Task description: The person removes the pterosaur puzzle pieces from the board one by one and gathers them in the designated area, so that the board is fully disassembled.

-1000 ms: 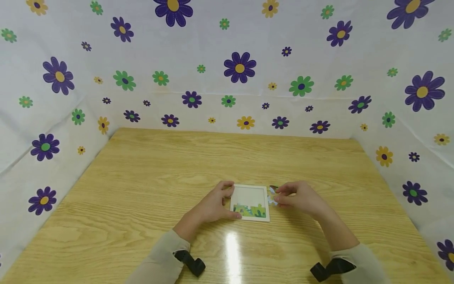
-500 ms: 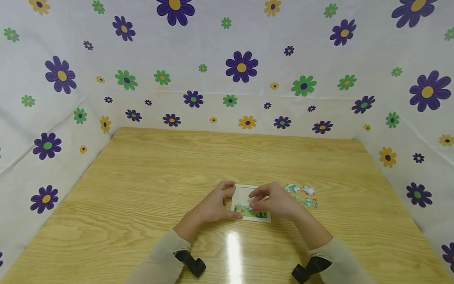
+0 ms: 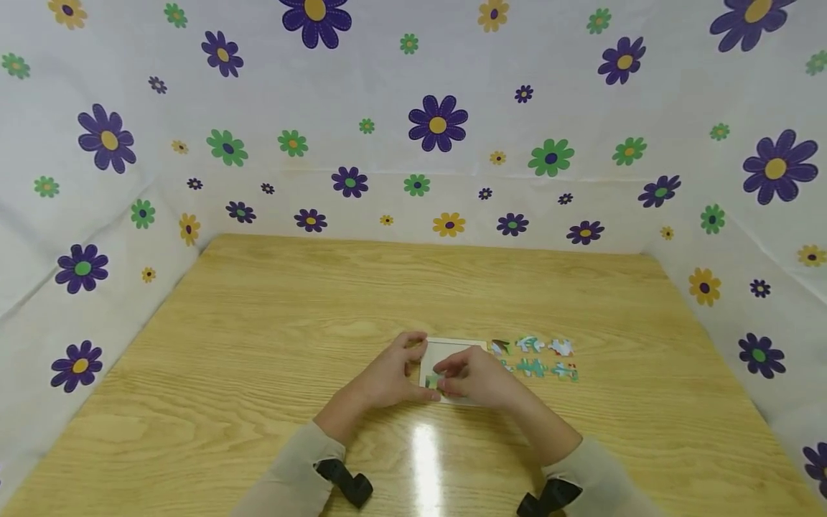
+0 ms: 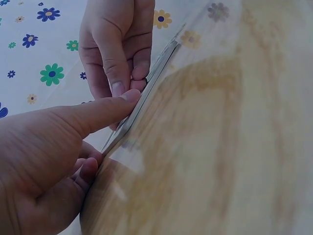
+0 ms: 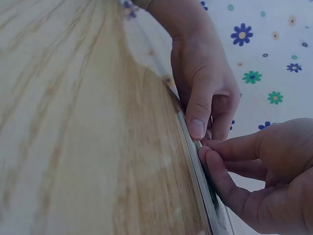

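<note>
A small white puzzle frame (image 3: 457,340) lies on the table, with green pieces (image 3: 431,383) along its bottom row. My left hand (image 3: 394,373) holds the frame at its left side, thumb on the lower left corner and fingers at the upper left. Inside the frame, my right hand (image 3: 481,380) pinches a puzzle piece (image 3: 439,373) low on the left side, mostly covered by the fingertips. In the right wrist view, the thumb and index finger of the right hand (image 5: 274,181) meet at the frame's surface, close to the left thumb (image 5: 198,128).
Several loose puzzle pieces (image 3: 532,368) lie in two rows right of the frame; the right hand partly covers one. Wood-grain table (image 3: 310,301) surrounds them. A white cloth with printed flowers (image 3: 381,86) hangs behind and at both sides.
My right hand has moved left from the loose pieces beside the frame, across the frame, to its lower left part. The left hand has stayed on the frame.
</note>
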Motion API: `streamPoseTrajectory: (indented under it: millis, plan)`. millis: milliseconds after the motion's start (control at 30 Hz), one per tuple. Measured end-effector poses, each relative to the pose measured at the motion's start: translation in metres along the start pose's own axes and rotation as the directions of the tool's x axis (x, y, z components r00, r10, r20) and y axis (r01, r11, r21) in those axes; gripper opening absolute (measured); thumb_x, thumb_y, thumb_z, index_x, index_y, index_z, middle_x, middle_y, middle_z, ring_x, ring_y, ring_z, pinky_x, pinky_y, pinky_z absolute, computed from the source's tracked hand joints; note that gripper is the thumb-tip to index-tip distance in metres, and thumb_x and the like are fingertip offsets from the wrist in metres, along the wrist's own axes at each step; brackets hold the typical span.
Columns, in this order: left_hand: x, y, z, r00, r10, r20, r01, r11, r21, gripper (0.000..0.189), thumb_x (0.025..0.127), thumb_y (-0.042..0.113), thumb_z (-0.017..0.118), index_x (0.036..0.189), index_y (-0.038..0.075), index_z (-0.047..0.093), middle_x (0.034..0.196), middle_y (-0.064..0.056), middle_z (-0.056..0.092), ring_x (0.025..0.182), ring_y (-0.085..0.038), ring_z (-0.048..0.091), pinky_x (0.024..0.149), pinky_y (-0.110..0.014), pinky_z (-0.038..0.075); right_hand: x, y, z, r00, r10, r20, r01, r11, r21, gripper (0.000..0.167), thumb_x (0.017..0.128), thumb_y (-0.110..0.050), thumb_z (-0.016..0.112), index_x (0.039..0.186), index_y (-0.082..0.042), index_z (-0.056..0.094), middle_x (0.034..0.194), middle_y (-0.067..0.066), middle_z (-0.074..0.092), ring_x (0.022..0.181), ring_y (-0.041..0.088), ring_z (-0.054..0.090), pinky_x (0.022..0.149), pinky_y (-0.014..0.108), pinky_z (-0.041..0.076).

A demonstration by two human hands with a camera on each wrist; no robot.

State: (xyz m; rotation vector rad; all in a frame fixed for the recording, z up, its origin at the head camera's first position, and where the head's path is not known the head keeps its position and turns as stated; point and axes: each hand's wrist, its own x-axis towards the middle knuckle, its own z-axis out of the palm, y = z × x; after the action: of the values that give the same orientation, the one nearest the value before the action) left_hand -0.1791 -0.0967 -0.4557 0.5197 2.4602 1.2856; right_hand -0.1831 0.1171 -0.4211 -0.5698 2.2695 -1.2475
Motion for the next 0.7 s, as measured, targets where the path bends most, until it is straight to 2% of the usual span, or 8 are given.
streamPoseTrajectory:
  millis: [133,333,433,533,700]
  plan:
    - [-0.001,0.0,-0.002,1.0,0.011,0.004,-0.011,1.0,0.005,0.099,0.079,0.038,0.086,0.153,-0.001,0.033,0.164,-0.001,0.022,0.126,-0.031,0.051,0.102,-0.043,0.047,-0.001,-0.004,0.003,1.0,0.008,-0.03,-0.008,1.0,-0.023,0.023,0.093,-0.004,0.067,0.114,0.005,0.067,0.093,0.011,0.066,0.076,0.015,0.067,0.068,0.031,0.056]
    - [0.001,-0.002,0.0,1.0,0.029,0.0,-0.029,0.999,0.021,0.1,0.078,0.035,0.087,0.153,-0.002,0.033,0.163,-0.003,0.022,0.132,-0.029,0.047,0.103,-0.042,0.047,0.0,-0.001,0.005,0.998,0.046,-0.052,-0.04,0.992,0.121,0.013,0.096,-0.004,0.064,0.106,0.004,0.06,0.093,0.013,0.062,0.075,0.017,0.069,0.071,0.033,0.059]
    - [0.001,-0.001,0.001,1.0,0.028,0.007,-0.028,1.0,0.013,0.1,0.078,0.034,0.087,0.153,-0.002,0.032,0.163,-0.003,0.022,0.134,-0.029,0.045,0.104,-0.042,0.047,0.0,0.002,0.004,0.995,0.072,-0.067,-0.06,0.986,0.155,0.013,0.097,-0.007,0.065,0.103,0.003,0.06,0.091,0.011,0.063,0.075,0.017,0.069,0.071,0.033,0.059]
    - [0.0,0.0,0.0,1.0,0.019,0.009,-0.019,1.0,0.01,0.099,0.079,0.035,0.086,0.153,-0.002,0.032,0.163,-0.003,0.022,0.132,-0.031,0.046,0.103,-0.043,0.047,-0.002,0.004,0.001,0.995,0.072,-0.071,-0.058,0.982,0.18,0.016,0.097,-0.007,0.064,0.108,0.003,0.06,0.091,0.012,0.064,0.077,0.018,0.07,0.073,0.033,0.06]
    - [0.0,0.002,-0.001,1.0,0.007,0.004,-0.007,0.999,0.033,0.099,0.079,0.038,0.086,0.154,0.001,0.033,0.163,-0.001,0.022,0.125,-0.03,0.052,0.101,-0.043,0.048,-0.009,0.004,-0.008,0.996,0.063,-0.056,-0.05,0.977,0.205,0.026,0.099,-0.005,0.06,0.123,0.003,0.061,0.099,0.018,0.061,0.082,0.021,0.072,0.078,0.034,0.06]
